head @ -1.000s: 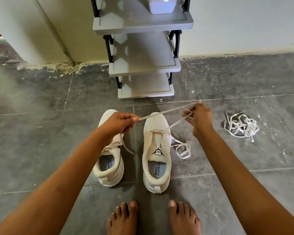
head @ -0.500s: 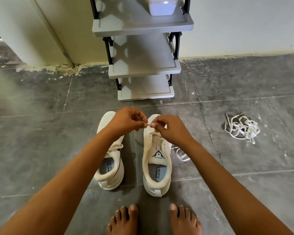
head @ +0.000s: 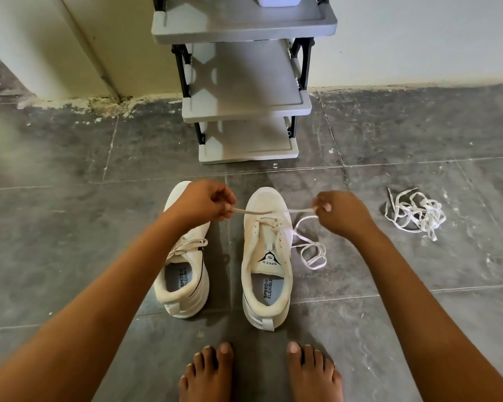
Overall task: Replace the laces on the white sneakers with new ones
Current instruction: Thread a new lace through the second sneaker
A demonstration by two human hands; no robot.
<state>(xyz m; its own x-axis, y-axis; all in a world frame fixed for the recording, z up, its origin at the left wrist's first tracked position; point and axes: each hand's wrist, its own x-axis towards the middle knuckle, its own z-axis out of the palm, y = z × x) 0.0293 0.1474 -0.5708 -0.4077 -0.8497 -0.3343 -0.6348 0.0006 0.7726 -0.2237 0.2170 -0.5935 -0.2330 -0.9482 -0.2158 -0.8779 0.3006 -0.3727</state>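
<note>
Head view: my left hand [head: 204, 203] and right hand [head: 341, 211] each pinch one end of the lace [head: 250, 211], stretched over the centre-frame sneaker [head: 266, 256]. Second sneaker [head: 183, 274] just left. Tangled laces [head: 415, 213] mid-right.

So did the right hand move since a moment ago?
Yes. The right hand went rightward, off the toe of the right sneaker toward the lace pile, pulling the lace it pinches.

The flat white lace [head: 253, 212] disappears into the right hand [head: 343, 213] and the left hand [head: 204, 203], which also covers one white mesh sneaker's [head: 186, 298] toe
</note>
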